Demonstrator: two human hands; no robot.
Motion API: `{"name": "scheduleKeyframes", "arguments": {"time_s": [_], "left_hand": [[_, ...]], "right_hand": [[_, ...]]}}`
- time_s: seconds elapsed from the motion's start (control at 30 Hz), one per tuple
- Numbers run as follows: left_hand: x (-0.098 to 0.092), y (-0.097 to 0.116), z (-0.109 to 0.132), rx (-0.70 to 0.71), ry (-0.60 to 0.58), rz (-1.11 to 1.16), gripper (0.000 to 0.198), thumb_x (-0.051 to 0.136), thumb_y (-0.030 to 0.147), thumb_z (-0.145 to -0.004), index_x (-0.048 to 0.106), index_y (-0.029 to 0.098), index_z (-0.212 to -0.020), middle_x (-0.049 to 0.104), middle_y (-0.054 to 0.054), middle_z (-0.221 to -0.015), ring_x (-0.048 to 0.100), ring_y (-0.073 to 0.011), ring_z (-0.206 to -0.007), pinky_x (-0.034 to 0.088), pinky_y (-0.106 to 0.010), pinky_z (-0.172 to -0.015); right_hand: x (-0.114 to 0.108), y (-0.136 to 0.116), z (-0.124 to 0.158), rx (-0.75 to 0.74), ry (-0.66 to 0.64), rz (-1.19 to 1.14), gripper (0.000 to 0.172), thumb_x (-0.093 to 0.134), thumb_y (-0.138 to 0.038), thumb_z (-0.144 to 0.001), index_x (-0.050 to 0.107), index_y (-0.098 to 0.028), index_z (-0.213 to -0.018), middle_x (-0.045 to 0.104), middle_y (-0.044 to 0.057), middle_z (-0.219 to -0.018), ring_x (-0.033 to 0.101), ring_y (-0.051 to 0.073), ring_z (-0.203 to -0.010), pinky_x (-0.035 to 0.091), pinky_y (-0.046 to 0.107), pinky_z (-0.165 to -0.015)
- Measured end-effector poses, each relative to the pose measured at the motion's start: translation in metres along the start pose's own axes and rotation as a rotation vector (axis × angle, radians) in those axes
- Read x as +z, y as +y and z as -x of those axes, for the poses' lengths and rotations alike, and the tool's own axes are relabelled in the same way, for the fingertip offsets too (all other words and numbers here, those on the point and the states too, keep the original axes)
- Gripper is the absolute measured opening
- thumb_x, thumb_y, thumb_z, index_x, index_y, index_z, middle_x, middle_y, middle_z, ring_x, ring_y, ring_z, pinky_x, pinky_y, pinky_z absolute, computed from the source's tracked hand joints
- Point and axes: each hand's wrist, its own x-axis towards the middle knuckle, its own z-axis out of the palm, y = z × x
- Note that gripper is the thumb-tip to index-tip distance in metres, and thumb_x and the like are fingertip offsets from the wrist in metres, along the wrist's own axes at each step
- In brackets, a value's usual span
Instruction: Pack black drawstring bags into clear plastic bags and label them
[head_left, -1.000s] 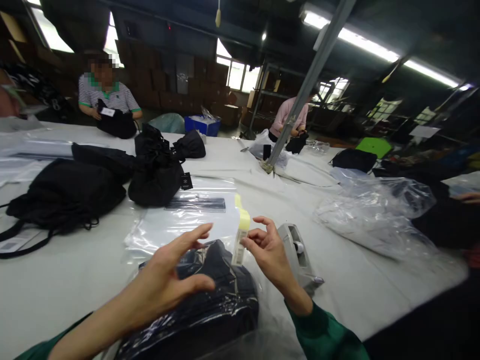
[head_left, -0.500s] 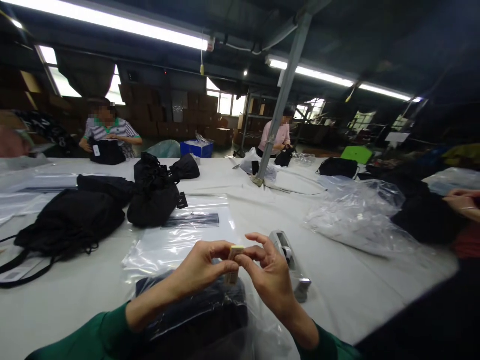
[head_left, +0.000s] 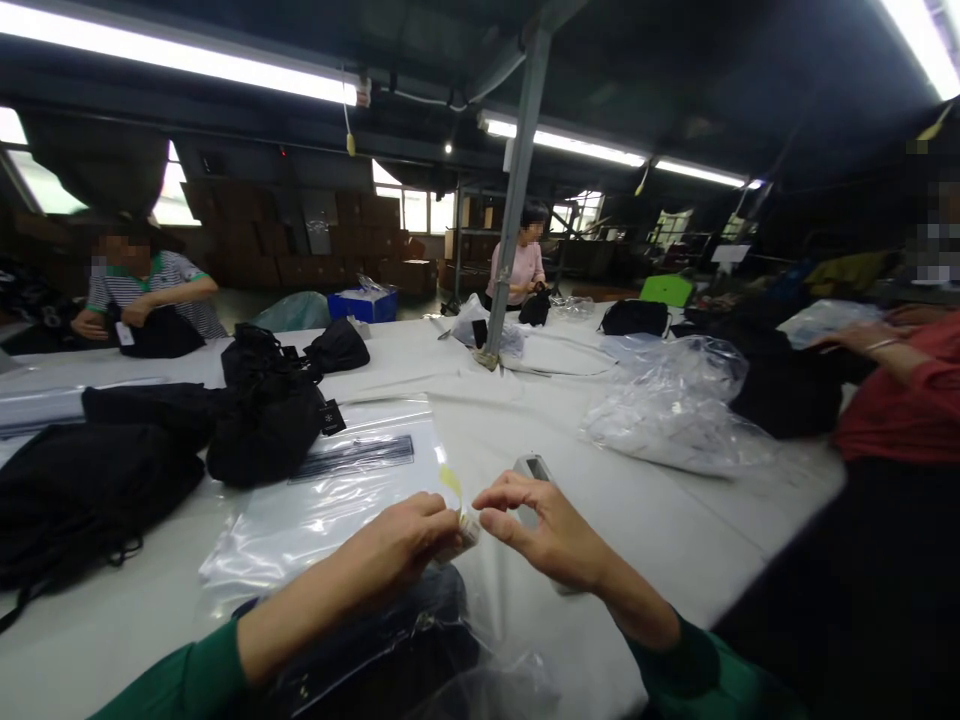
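My left hand (head_left: pixel 401 540) is closed around a small pale bundle (head_left: pixel 468 534), perhaps a stack of labels. A thin yellow strip (head_left: pixel 451 481) stands up from the bundle's top. Just to its right, my right hand (head_left: pixel 551 530) has thumb and fingers slightly apart, with nothing visible between them. Behind that hand, a grey tape dispenser (head_left: pixel 534 466) is partly hidden. Below both hands lies a dark folded item (head_left: pixel 375 645) in clear plastic. Flat clear bags (head_left: pixel 352 495) with black printing are spread out beyond my left hand.
Black drawstring bags (head_left: pixel 266 425), one with a black tag, lie at left on the white table (head_left: pixel 502 430). Crumpled clear plastic (head_left: pixel 675 410) covers part of the right side. A metal post (head_left: pixel 514 210) rises mid-table. Co-workers stand left, across and right.
My right hand has let go of the pale bundle and moved slightly right. The bundle has tilted in my left hand, and the yellow strip now sticks up. The view has swung right.
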Motion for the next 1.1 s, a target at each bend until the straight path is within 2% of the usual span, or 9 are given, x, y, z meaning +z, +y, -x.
{"name": "scheduleKeyframes", "arguments": {"time_s": [0.2,0.33,0.47,0.53,0.63,0.77,0.83,0.93,1.1], "left_hand": [[0.004,-0.005,-0.019,0.095,-0.143,-0.071,0.025,0.041,0.016,-0.093,0.064,0.021,-0.101,0.055,-0.002,-0.085,0.049,-0.0143,-0.072,0.034,-0.023,-0.063],[0.011,-0.018,-0.03,0.076,-0.105,-0.057,0.03,0.045,0.034,-0.096,0.059,0.017,-0.075,0.05,0.0,-0.072,0.042,-0.0124,-0.063,0.028,-0.026,-0.058],[0.017,-0.032,-0.036,-0.186,-0.099,0.303,0.043,0.062,0.052,-0.085,0.051,0.016,-0.064,0.047,0.004,-0.06,0.041,-0.0092,-0.055,0.028,-0.023,-0.051],[0.02,-0.037,-0.038,-0.313,-0.121,0.606,0.037,0.07,0.05,-0.079,0.058,0.016,-0.086,0.058,0.002,-0.069,0.052,-0.0105,-0.056,0.037,-0.021,-0.052],[0.026,-0.04,-0.041,-0.392,-0.085,0.89,0.054,0.076,0.042,-0.075,0.051,0.018,-0.116,0.066,-0.001,-0.08,0.063,-0.0147,-0.059,0.048,-0.026,-0.058],[0.033,-0.043,-0.052,-0.422,-0.078,0.896,0.034,0.075,0.043,-0.074,0.063,0.012,-0.083,0.06,0.001,-0.059,0.057,-0.0122,-0.054,0.045,-0.024,-0.056],[0.036,-0.045,-0.058,-0.461,-0.083,0.903,0.039,0.075,0.049,-0.072,0.062,0.012,-0.069,0.057,0.001,-0.055,0.054,-0.011,-0.051,0.045,-0.023,-0.053],[0.041,-0.048,-0.066,-0.53,-0.081,0.979,0.046,0.076,0.057,-0.067,0.061,0.013,-0.068,0.057,0.001,-0.053,0.055,-0.0115,-0.048,0.046,-0.024,-0.051],[0.054,-0.06,-0.071,-0.664,0.039,1.07,0.056,0.081,0.063,-0.055,0.058,0.013,-0.066,0.057,0.0,-0.053,0.059,-0.0134,-0.05,0.05,-0.026,-0.051]], "right_hand": [[-0.011,0.021,-0.005,0.064,-0.153,-0.048,0.011,0.07,-0.029,-0.081,0.076,-0.024,-0.087,0.069,0.002,-0.083,0.063,0.018,-0.079,0.049,0.03,-0.075],[-0.01,0.032,-0.004,0.099,-0.141,-0.089,0.01,0.071,-0.027,-0.08,0.072,-0.021,-0.072,0.066,0.001,-0.078,0.062,0.018,-0.077,0.048,0.03,-0.075],[-0.01,0.043,-0.003,0.125,-0.037,-0.075,0.011,0.071,-0.025,-0.078,0.07,-0.02,-0.068,0.065,0.001,-0.076,0.062,0.017,-0.075,0.047,0.029,-0.071],[-0.01,0.05,-0.002,0.159,0.005,-0.062,0.01,0.071,-0.025,-0.078,0.071,-0.02,-0.069,0.066,0.001,-0.076,0.061,0.017,-0.074,0.047,0.029,-0.069],[-0.01,0.06,-0.002,0.199,0.056,-0.034,0.01,0.071,-0.027,-0.078,0.072,-0.021,-0.07,0.067,0.001,-0.075,0.061,0.017,-0.073,0.047,0.028,-0.067],[-0.009,0.07,-0.005,0.207,0.097,0.001,0.011,0.07,-0.028,-0.078,0.072,-0.021,-0.07,0.068,0.001,-0.076,0.061,0.018,-0.073,0.047,0.029,-0.068],[-0.009,0.072,-0.006,0.181,0.123,0.029,0.011,0.07,-0.028,-0.078,0.072,-0.022,-0.069,0.068,0.002,-0.075,0.061,0.018,-0.073,0.047,0.029,-0.067],[-0.008,0.077,-0.005,0.07,0.18,0.115,0.013,0.068,-0.028,-0.082,0.072,-0.023,-0.071,0.068,0.002,-0.075,0.062,0.018,-0.072,0.047,0.031,-0.067],[-0.005,0.084,0.003,-0.267,0.303,0.439,0.014,0.064,-0.023,-0.087,0.074,-0.026,-0.078,0.068,0.002,-0.074,0.061,0.019,-0.071,0.041,0.045,-0.089]]}}
